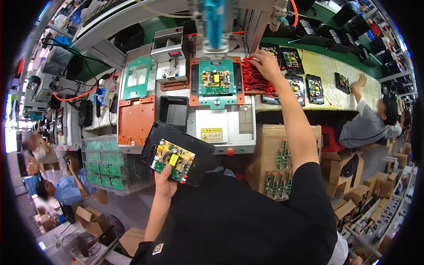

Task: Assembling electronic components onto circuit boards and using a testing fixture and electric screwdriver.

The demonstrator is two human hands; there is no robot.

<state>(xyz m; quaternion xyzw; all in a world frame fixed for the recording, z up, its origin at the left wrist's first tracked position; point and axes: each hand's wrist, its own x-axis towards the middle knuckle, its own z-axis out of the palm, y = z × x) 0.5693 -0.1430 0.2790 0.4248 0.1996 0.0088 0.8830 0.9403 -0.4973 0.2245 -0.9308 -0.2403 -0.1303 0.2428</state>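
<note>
My left hand point(165, 182) is closed on a black plastic housing point(202, 152), which it holds tilted in front of the bench. On the housing lies a circuit board point(181, 153) with a yellow transformer and green lower edge; my thumb presses on this edge. Farther right, my right hand point(266, 66) reaches into a pile of red wire leads point(256, 81), its fingers bent and closed on some of them. Between the hands, another circuit board point(216, 78) sits in a teal and brown fixture point(217, 102) beneath a blue pneumatic cylinder point(215, 24).
A black bin point(173, 112) and a brown plate point(137, 117) stand left of the fixture. Housed boards point(314, 88) lie on the yellowish table at right, where a co-worker point(369, 119) reaches in. A cardboard tray of small boards point(278, 170) is beside my right arm; stacked clear trays point(108, 165) stand left.
</note>
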